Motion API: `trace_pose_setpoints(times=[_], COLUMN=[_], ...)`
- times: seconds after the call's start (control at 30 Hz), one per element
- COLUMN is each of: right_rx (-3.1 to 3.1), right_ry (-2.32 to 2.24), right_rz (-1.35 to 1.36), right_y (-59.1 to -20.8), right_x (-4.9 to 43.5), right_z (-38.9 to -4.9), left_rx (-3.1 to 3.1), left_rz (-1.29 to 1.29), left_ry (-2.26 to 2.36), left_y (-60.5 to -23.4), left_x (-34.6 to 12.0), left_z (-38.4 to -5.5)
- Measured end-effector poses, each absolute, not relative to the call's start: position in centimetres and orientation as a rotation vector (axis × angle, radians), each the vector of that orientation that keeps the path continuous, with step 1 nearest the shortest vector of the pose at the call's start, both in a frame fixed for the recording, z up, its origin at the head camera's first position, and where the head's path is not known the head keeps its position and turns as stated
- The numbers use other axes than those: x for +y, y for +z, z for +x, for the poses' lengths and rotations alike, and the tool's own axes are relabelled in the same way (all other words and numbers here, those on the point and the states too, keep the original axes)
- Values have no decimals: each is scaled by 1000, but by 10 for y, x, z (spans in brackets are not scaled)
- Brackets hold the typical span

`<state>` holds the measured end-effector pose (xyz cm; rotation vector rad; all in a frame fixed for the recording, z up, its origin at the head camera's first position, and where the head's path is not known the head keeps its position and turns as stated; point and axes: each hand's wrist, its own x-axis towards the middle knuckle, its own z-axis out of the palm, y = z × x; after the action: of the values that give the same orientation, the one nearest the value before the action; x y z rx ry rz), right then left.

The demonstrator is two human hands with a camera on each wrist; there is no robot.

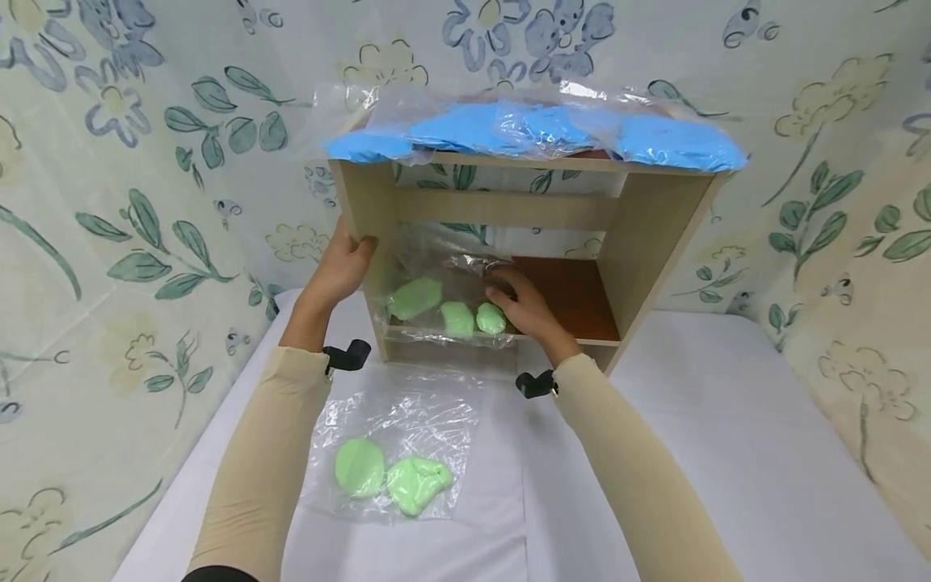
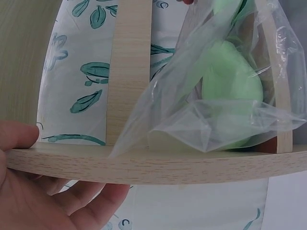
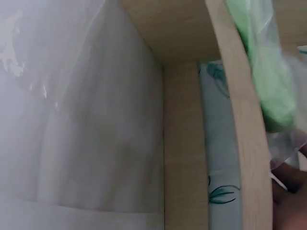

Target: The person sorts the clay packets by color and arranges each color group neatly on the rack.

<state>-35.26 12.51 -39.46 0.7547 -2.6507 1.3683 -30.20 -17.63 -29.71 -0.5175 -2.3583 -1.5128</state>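
A small wooden shelf unit [image 1: 662, 234] stands against the patterned cloth. My left hand [image 1: 340, 263] grips its left side panel [image 2: 158, 165], with the thumb on one face and the fingers on the other. Inside, my right hand [image 1: 525, 303] pinches the upper part of a clear plastic bag [image 1: 436, 259]. Several light green lumps [image 1: 458, 319] lie in this bag at the shelf's front edge, towards the left. In the right wrist view the right hand [image 3: 290, 191] is partly cut off beside the bag, and its fingertips are partly hidden.
Clear bags with flat blue contents [image 1: 465, 129] lie along the shelf unit's top, overhanging its front. On the white-covered table [image 1: 691, 420], another clear bag [image 1: 407, 412] with two green pieces [image 1: 360, 467] lies in front of the unit. Patterned cloth [image 1: 131, 242] hangs around the back and sides.
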Motion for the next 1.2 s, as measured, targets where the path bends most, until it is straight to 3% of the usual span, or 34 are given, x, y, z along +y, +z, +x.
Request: trace_pose_setpoints(times=[0.13,0.33,0.63,0.87,1.2], right_rx=[-2500,-2396,-2911,-3211,-3186], right_ry=[1290,742,442,171,266], right_rz=[613,397,682,807,803], right_y=[-392,-376,-410,-441,-455], right_x=[128,131,108,84,73], right_z=[-324,-253,-197,-186,-198], left_rx=[-2356,-2379,-2446,-2436,-2398], left_rz=[-518,-578,-514,-511,-559], left_ry=[-1527,-1499,-1462,-1444,-1432], left_y=[-293,-276,-272,-297,-300], left_x=[-176,-176,-174,-180,-179], left_z=[-297,-277,-271,-300,-300])
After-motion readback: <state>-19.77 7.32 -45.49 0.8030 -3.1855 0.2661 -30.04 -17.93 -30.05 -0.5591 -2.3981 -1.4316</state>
